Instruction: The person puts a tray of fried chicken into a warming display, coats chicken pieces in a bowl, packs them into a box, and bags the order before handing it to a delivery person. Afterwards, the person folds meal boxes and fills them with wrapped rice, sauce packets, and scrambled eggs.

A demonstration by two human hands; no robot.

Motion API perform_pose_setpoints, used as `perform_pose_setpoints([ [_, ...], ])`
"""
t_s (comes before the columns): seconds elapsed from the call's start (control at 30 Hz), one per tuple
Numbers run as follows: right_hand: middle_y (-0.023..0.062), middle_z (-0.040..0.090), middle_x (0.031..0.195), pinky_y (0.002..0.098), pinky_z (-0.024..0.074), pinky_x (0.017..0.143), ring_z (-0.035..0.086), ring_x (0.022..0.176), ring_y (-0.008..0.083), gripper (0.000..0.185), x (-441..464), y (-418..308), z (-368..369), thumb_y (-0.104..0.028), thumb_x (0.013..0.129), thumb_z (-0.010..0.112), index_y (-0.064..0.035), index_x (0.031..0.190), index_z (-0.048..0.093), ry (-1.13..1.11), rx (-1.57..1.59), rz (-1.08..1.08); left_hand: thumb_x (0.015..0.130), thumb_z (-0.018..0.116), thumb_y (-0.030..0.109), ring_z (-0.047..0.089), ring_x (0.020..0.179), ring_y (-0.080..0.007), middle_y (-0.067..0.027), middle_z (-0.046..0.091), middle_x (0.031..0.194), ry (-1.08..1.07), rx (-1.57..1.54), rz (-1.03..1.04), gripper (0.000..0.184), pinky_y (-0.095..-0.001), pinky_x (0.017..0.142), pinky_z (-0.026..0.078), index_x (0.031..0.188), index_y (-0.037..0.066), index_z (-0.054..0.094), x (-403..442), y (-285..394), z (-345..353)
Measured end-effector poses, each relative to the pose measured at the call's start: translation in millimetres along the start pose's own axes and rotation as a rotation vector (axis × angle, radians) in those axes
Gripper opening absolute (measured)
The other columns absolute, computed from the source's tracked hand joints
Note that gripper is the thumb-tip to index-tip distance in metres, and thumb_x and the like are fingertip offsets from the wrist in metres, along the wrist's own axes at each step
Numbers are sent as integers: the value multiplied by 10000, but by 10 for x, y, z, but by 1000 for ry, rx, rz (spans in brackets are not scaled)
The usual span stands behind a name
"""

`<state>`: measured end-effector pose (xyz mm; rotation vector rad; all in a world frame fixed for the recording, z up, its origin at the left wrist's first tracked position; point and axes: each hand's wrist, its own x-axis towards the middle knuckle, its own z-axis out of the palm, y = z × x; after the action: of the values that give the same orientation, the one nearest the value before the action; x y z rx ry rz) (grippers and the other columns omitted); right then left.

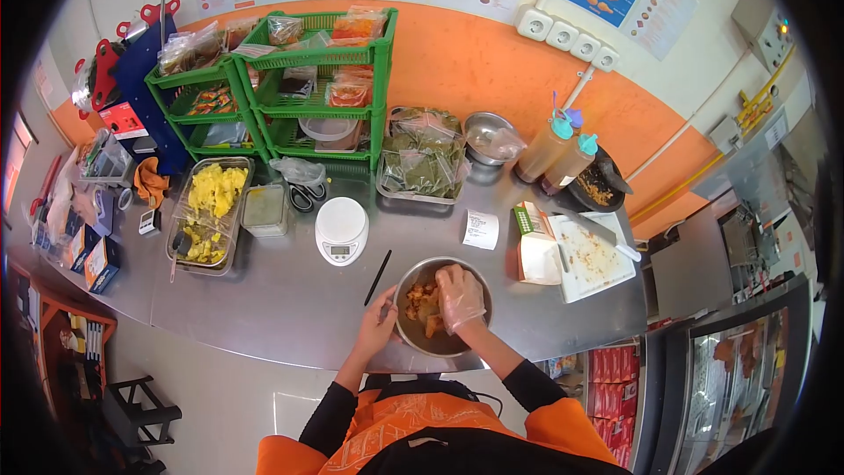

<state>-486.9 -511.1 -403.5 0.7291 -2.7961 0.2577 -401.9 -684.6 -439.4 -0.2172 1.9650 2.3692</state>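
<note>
A round metal bowl point(444, 266) stands near the front edge of the steel counter, with browned pieces of food point(424, 305) inside. My left hand point(378, 318) is bare and holds the bowl's left rim. My right hand point(461, 295) wears a clear plastic glove and reaches into the bowl, its fingers closed over the food; which piece they grip is hidden. Left of the bowl, a black pen-like stick point(378, 278) lies on the counter. Behind it is a white kitchen scale point(341, 230).
Right of the bowl are an open carton point(536, 257) and a white cutting board point(598, 274) bearing a knife point(607, 236). Sauce bottles point(547, 151), a leaf-filled tray point(422, 158) and green racks point(321, 108) stand behind. A tray of yellow food point(215, 191) is at left.
</note>
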Motion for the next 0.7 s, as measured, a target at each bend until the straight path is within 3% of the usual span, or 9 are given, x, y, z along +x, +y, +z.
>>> perform_pose_setpoints([
  [0.13, 112, 566, 1033, 377, 478, 801, 580, 908, 303, 266, 16, 16, -229, -191, 747, 620, -117, 1000, 582, -349, 416, -282, 907, 434, 59, 570, 738, -119, -30, 433, 944, 30, -36, 1, 444, -256, 498, 570, 1344, 83, 363, 6, -24, 10],
  [0.17, 127, 581, 1065, 346, 465, 846, 589, 950, 297, 297, 50, 5, -416, -269, 751, 652, -112, 998, 604, -505, 489, -159, 908, 435, 61, 570, 740, -119, -30, 433, 943, 24, -34, 2, 445, -258, 500, 571, 1346, 85, 361, 11, -40, 1],
  [0.27, 138, 579, 1083, 350, 446, 883, 562, 1022, 285, 390, 141, 66, -551, -405, 766, 637, -104, 1012, 606, -520, 395, 183, 909, 437, 65, 572, 743, -121, -32, 432, 944, 15, -34, 1, 448, -264, 511, 577, 1349, 92, 356, 20, -76, -21],
  [0.3, 149, 517, 1191, 370, 443, 904, 548, 1048, 299, 503, 160, 141, -403, -461, 780, 622, -145, 1164, 543, -519, 225, 177, 910, 436, 66, 572, 742, -123, -34, 432, 947, 11, -36, -3, 448, -267, 516, 579, 1350, 95, 354, 22, -76, -23],
  [0.4, 163, 487, 1211, 394, 435, 902, 526, 1065, 333, 580, 71, -36, -158, -491, 784, 598, -105, 1199, 475, -673, 88, 167, 912, 434, 63, 574, 742, -125, -38, 431, 956, 11, -29, 6, 446, -277, 530, 586, 1349, 100, 351, 43, -63, 2],
  [0.43, 169, 503, 1155, 411, 438, 879, 528, 1037, 363, 570, -12, -41, -13, -486, 772, 611, -93, 1160, 471, -525, 175, 17, 913, 432, 62, 575, 742, -126, -39, 430, 959, 16, -24, 9, 445, -280, 535, 587, 1349, 102, 351, 33, -59, 9],
  [0.53, 172, 503, 1126, 424, 437, 868, 515, 1053, 361, 542, -60, 96, 91, -486, 770, 614, -99, 1125, 480, -503, 369, -15, 915, 430, 57, 576, 754, -130, -40, 425, 960, 23, -30, -16, 432, -287, 546, 590, 1339, 97, 362, 32, -34, 11],
  [0.67, 123, 525, 1038, 414, 465, 776, 554, 935, 298, 311, -183, -75, -311, -241, 754, 611, -121, 1034, 549, -224, 27, -169, 915, 426, 54, 580, 762, -134, -43, 419, 955, 25, -29, -5, 430, -290, 544, 591, 1337, 96, 358, 29, 11, 66],
  [0.7, 99, 534, 976, 394, 477, 717, 569, 836, 274, 250, -239, -162, -432, -147, 721, 596, -134, 970, 579, -107, 54, -248, 916, 424, 55, 583, 759, -136, -45, 420, 956, 36, -9, -2, 431, -291, 545, 591, 1339, 99, 354, 25, 20, 76],
])
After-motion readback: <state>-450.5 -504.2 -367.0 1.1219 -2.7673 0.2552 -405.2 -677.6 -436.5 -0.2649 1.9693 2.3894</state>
